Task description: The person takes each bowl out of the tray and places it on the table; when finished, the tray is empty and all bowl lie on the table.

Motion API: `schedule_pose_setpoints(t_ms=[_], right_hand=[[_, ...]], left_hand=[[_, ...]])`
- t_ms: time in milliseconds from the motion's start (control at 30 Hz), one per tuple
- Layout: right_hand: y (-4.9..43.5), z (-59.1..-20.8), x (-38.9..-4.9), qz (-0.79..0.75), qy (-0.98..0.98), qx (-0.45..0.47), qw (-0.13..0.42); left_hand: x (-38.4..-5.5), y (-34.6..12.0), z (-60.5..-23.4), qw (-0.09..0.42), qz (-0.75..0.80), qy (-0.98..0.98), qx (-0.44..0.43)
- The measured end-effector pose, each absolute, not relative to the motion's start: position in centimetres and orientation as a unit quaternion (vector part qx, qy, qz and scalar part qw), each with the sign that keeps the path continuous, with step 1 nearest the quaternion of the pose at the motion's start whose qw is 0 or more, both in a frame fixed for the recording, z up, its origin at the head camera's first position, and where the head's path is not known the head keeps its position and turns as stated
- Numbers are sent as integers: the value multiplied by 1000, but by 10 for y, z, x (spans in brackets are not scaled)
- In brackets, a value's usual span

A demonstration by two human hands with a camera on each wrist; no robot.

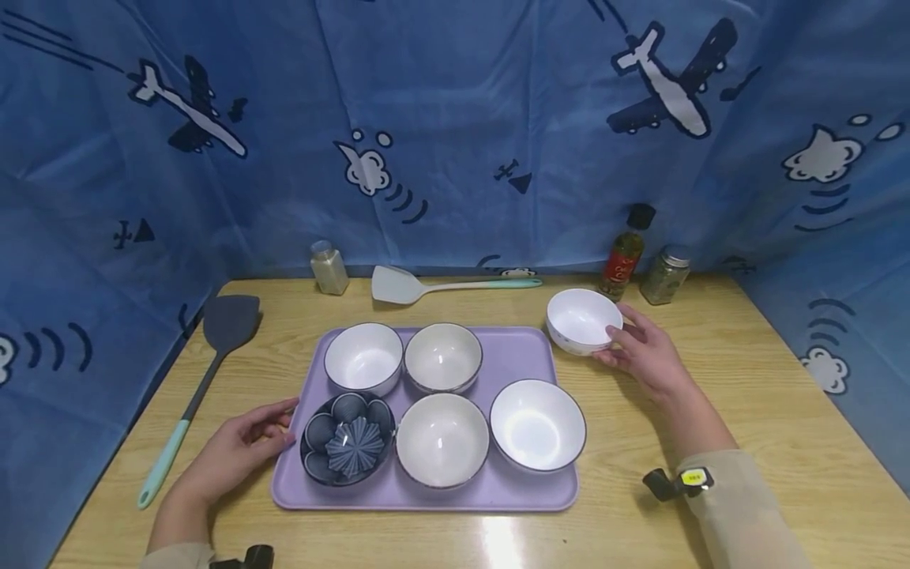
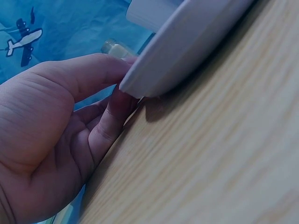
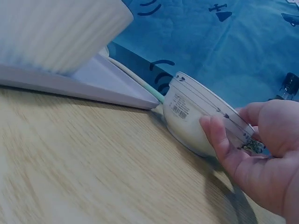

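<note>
My right hand point(image 1: 643, 356) grips a small white bowl point(image 1: 579, 320) by its right side, thumb at the rim and fingers on the outer wall. In the right wrist view this bowl point(image 3: 187, 114) shows a patterned band and a barcode label, close over the table just right of the tray. With my left hand point(image 1: 242, 442) I pinch the left edge of the lilac tray point(image 1: 515, 494); the left wrist view shows fingers below the tray's rim point(image 2: 163, 60). On the tray stand a dark petal-patterned bowl point(image 1: 348, 438), two cream bowls point(image 1: 442, 438) and two white bowls point(image 1: 538, 423).
A white spatula point(image 1: 398, 284) lies behind the tray, a dark turner point(image 1: 231, 320) with a mint handle on the left. A small jar point(image 1: 329, 269) stands at the back left; a red-labelled bottle point(image 1: 622, 257) and a spice jar point(image 1: 666, 275) stand behind the right hand.
</note>
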State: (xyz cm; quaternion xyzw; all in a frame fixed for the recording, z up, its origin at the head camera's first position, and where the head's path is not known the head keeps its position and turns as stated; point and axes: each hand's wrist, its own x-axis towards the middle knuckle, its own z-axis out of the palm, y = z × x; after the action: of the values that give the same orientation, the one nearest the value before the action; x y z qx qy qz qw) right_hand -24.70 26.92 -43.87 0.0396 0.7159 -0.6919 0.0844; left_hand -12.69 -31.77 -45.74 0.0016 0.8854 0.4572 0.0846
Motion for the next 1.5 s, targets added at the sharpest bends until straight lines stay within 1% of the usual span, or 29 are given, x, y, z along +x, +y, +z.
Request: schedule_pose_setpoints(t_ms=[200,467,567,633,733,933,1033,1333,1500], right_hand=[[275,-437,-247,-668,740,8,83],[285,-414,-243,-605,795,-32,17],[285,-406,-239,-604,795,-56,7],[283,-400,-236,-603,794,-75,12],[278,-394,-232,-585,802,-116,36],[265,-389,-225,-553,794,-229,102],[259,-390,-223,-541,786,-265,136],[241,-403,-217,-505,765,-302,262],[236,-411,-215,-489,755,-304,313]], left_hand=[[-127,-319,-458,85,441,893,-5],[-130,-320,-457,74,452,889,11],[-130,-320,-458,72,458,886,15],[-130,-320,-458,72,459,885,14],[-130,-320,-457,74,458,886,12],[-131,-319,-455,78,453,888,11],[-131,-318,-455,77,451,889,13],[-127,-319,-458,80,455,887,12],[-126,-318,-458,81,456,886,10]])
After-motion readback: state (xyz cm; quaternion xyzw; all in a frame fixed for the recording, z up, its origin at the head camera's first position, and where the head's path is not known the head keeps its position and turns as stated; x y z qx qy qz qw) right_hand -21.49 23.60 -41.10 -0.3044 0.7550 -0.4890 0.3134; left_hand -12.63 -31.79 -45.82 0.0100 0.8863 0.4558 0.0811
